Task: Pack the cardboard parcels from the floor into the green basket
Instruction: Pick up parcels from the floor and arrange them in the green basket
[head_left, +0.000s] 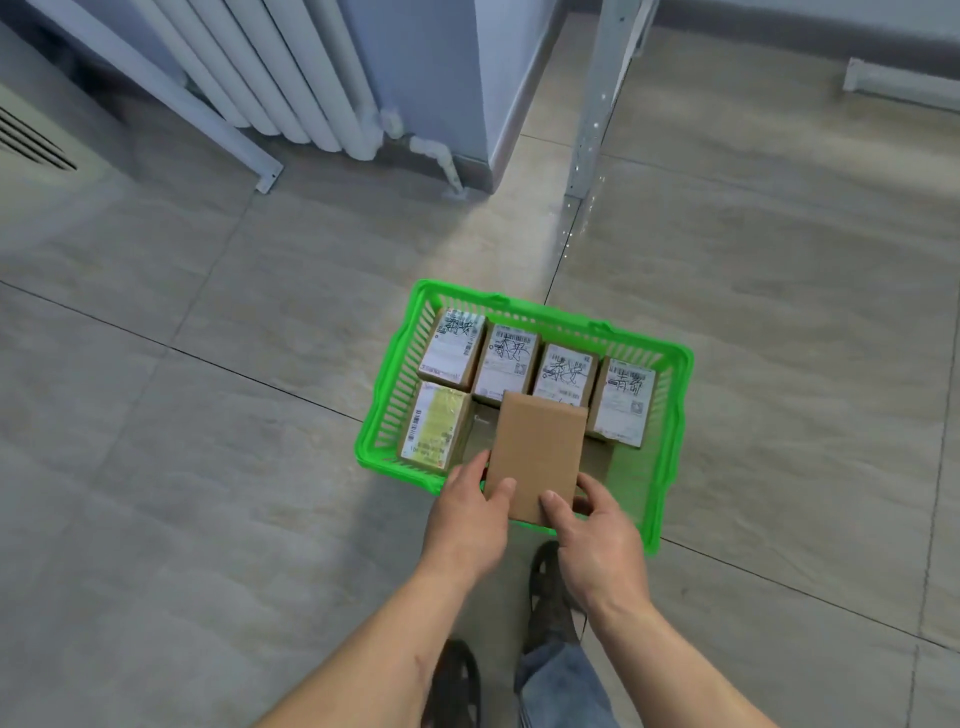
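Note:
The green basket (395, 364) stands on the tiled floor in front of me. Several labelled cardboard parcels lie flat inside it: a row along the far side (506, 364) and one with a yellow label (434, 426) at the near left. I hold a plain brown cardboard parcel (537, 452) over the basket's near middle, above a bare gap. My left hand (470, 514) grips its near left corner and my right hand (592, 530) grips its near right corner. The parcel's blank side faces up.
A white radiator (291, 78) and a pipe stand at the back left against a blue wall. A grey metal rack post (597, 104) rises behind the basket. My shoes (550, 597) are just below the basket's near rim. Tiled floor lies on both sides.

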